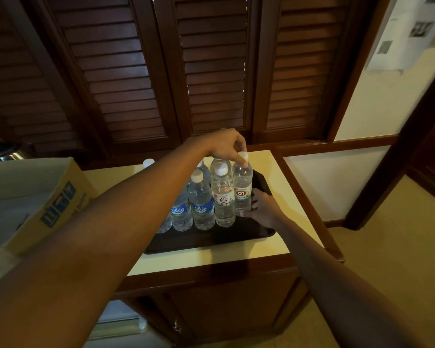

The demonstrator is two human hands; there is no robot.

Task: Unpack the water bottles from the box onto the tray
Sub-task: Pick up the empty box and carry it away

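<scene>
Several clear water bottles with white caps stand close together on a dark tray (201,241) on the counter. My left hand (226,145) reaches over them and pinches the cap of the rightmost bottle (242,187), which carries a red and yellow label. My right hand (263,209) rests on the tray beside that bottle's base, its fingers curled against the lower part. A bottle with a red and white label (222,197) and two blue-labelled bottles (201,204) stand to the left. The open cardboard box (43,197) sits at the left of the counter.
The cream counter (281,177) ends in a dark wooden edge on the right and front, with a cabinet below. Dark louvred shutters (211,71) rise right behind the counter. A metal pot (5,154) shows at far left behind the box.
</scene>
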